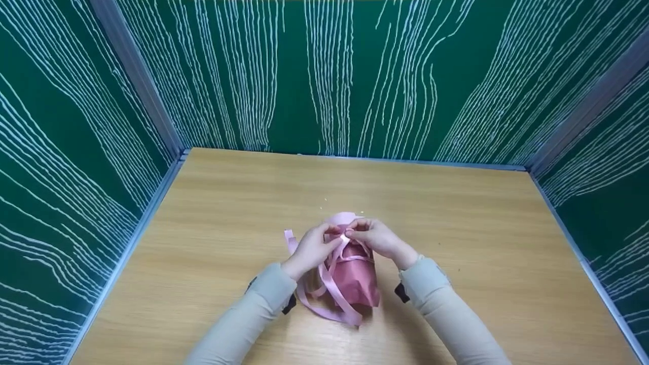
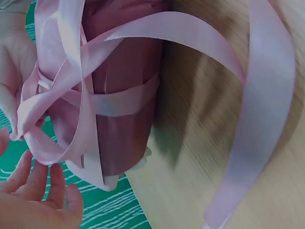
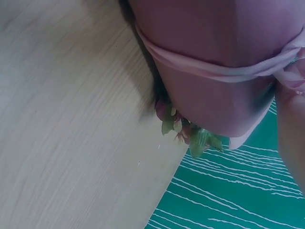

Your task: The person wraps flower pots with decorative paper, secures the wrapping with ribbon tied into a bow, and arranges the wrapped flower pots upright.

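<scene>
A bouquet wrapped in dark pink paper (image 1: 355,281) lies on the table, its flowers and leaves (image 3: 193,136) peeping out at the far end. Pale pink ribbon (image 2: 126,101) circles the wrap and is looped over itself on top. My left hand (image 1: 315,247) is at the left of the loops, with curved fingertips (image 2: 35,174) at the bottom of one loop. From the other side my right hand (image 1: 380,238) pinches the ribbon between thumb and fingers, close to the left fingertips. Long ribbon tails (image 2: 267,95) trail down the left side onto the wood.
The wooden table (image 1: 228,203) is bounded by green panels (image 1: 289,76) with white wavy lines, joined by metal posts (image 1: 142,76) at the corners. Tiny pale specks lie on the wood beyond the bouquet.
</scene>
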{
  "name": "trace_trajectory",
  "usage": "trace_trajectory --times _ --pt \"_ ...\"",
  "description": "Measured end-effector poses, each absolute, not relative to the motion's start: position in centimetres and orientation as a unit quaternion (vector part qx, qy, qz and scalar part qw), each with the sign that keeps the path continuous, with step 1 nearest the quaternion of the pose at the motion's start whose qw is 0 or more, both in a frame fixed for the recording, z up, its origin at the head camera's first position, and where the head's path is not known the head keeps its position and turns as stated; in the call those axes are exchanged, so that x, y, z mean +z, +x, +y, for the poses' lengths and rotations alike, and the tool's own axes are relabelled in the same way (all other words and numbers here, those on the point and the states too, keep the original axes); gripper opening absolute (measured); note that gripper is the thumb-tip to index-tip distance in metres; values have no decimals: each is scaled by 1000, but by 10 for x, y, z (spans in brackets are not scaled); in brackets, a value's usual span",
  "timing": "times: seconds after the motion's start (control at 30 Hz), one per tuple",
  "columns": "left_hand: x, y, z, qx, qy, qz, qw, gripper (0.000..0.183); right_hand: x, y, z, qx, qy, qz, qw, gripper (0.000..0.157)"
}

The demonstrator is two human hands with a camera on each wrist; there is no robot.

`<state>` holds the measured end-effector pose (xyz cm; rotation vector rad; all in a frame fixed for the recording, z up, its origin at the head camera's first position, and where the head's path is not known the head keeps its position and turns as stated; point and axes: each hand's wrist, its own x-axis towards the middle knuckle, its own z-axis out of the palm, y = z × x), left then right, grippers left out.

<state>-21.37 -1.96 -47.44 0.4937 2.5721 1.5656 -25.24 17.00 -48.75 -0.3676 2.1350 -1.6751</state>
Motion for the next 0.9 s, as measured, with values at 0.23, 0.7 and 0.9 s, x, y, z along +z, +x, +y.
trace_trajectory --times 0.23,0.7,0.9 --pt "-475 -216 -16 509 144 846 63 24 -487 -251 167 -613 -130 752 203 5" --pt "-484 -204 -54 603 41 761 235 26 -487 -251 168 -596 -117 770 197 10" --pt "-473 -175 -37 676 87 653 331 24 -485 -253 170 -589 -125 771 209 5"
